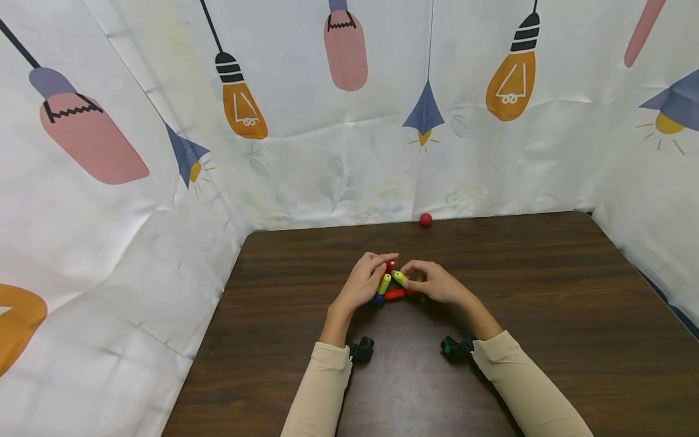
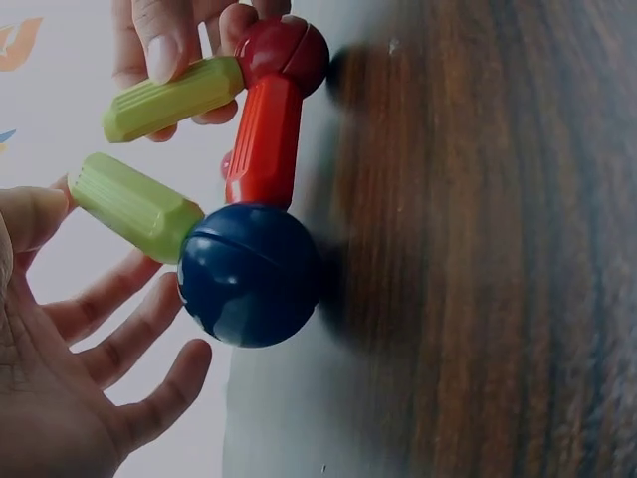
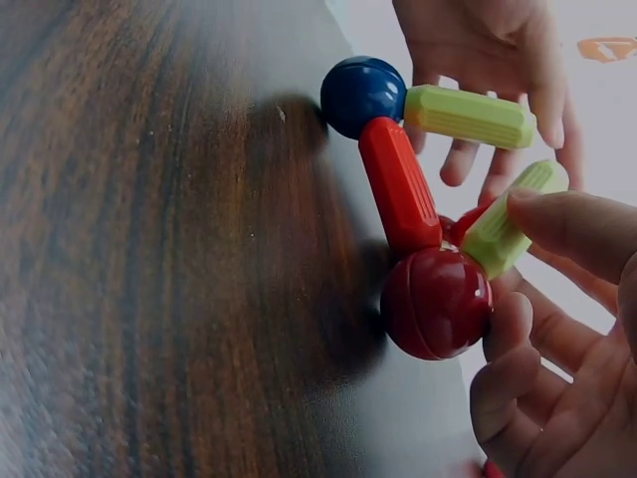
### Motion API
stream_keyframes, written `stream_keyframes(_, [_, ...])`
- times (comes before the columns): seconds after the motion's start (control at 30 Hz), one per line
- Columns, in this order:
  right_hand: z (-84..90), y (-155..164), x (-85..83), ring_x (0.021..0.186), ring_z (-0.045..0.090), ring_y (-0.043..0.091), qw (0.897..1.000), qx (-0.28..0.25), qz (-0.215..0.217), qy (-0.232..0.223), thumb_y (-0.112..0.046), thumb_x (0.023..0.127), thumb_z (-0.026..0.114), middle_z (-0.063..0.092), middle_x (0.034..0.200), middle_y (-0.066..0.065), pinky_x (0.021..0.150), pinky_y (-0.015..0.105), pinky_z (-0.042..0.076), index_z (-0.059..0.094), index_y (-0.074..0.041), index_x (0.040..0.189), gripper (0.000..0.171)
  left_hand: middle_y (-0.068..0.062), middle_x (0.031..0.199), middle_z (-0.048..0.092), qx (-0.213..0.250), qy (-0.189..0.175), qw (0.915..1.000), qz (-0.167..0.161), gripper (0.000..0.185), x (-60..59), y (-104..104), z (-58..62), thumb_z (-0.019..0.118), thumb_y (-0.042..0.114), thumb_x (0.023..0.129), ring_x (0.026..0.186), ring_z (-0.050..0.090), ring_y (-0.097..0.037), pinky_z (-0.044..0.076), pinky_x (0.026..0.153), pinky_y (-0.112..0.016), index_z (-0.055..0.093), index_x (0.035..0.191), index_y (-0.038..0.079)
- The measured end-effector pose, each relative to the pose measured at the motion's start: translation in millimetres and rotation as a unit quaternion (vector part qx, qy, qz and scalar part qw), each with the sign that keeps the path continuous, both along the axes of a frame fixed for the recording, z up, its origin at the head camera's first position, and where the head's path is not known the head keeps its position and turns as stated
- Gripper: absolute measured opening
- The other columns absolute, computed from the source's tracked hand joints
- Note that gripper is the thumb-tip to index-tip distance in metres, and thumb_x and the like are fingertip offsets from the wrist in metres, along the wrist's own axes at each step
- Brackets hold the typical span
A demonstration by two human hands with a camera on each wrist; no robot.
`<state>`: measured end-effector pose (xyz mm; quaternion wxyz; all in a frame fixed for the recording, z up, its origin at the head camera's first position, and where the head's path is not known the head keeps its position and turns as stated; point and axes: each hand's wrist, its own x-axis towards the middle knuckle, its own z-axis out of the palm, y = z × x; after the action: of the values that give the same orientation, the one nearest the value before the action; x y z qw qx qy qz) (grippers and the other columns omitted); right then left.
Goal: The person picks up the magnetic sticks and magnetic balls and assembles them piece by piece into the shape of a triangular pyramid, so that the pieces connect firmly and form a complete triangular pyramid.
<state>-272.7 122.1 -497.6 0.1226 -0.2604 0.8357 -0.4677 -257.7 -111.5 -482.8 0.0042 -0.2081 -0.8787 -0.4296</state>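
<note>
Magnetic building rods and balls stand joined on the table between the two hands. A blue ball (image 2: 249, 276) and a dark red ball (image 3: 436, 303) are linked by a red rod (image 2: 266, 141). From the blue ball rises one lime-green rod (image 3: 470, 117); another lime-green rod (image 2: 171, 99) leans up from the dark red ball. My right hand (image 1: 438, 281) pinches this second rod between thumb and fingers. My left hand (image 1: 361, 280) is beside the first rod, a digit at its upper end, other fingers extended. Behind, another red ball (image 1: 391, 264) is partly hidden by the left fingers.
A loose red ball (image 1: 426, 220) sits at the far edge of the brown wooden table (image 1: 524, 273). White sheeting printed with lamps (image 1: 349, 164) hangs behind and on both sides. Black wrist devices (image 1: 457, 346) are worn near both sleeve cuffs.
</note>
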Motion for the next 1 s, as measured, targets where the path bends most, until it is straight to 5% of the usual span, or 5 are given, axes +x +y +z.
stream_keyframes(1.0, [1.0,-0.4,1.1,0.071,0.059,0.019,1.0,-0.009,-0.001,-0.007,-0.021,0.098,0.07,0.068,0.105,0.012,0.06,0.031,0.052,0.068,-0.01,0.116,0.021,-0.005,0.115,0.063,0.005,-0.014,0.9998,0.015,0.03,0.5,-1.5,-1.1,0.046,0.02,0.11,0.1,0.059,-0.02,0.05,0.086,-0.039,0.071,0.126,0.018])
